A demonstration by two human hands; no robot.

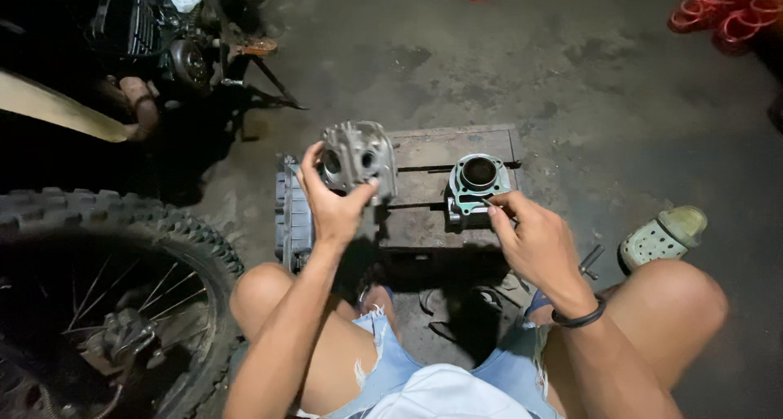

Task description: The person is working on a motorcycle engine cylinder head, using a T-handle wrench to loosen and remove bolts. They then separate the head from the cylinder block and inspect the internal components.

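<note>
We count two engine parts. Our left hand (333, 200) grips one grey cylinder head (357, 156), lifted above the wooden worktop (444, 148). At three o'clock from it, one cylinder block (475, 184) with a green gasket sits on the worktop; our right hand (534, 241) pinches one thin tool (494, 204) against its rim. One knobby tyre (122, 223) lies at eight o'clock.

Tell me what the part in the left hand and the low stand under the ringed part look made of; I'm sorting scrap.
Engine part: looks like cast metal, probably aluminium, dull grey, with ribs and round ports. Stand: looks like worn, stained dark wooden boards, with plank seams visible.
</note>
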